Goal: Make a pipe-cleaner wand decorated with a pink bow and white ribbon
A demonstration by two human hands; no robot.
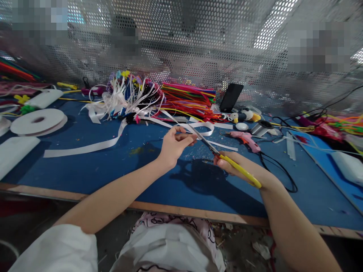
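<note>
My right hand (pixel 231 164) is closed around the yellow-handled scissors (pixel 241 170), whose blades point up and left. Close to the blade tips, my left hand (pixel 176 145) has thumb and fingers pinched on a white ribbon (pixel 208 131). The ribbon curls in a loop behind the fingers and blades; whether the blades touch it I cannot tell. Beyond the left hand lies a bundle of decorated pieces (pixel 127 96) with small coloured flowers and many white ribbon tails. One long ribbon tail (pixel 85 150) stretches left across the blue table (pixel 113 170).
A pink glue gun (pixel 245 139) with a black cord lies right of the scissors. Behind are coloured pipe cleaners (pixel 187 100), a leaning phone (pixel 231 97) and a silver spool (pixel 261 128). A ribbon roll (pixel 38 121) lies left. A perforated metal screen (pixel 181 45) stands behind.
</note>
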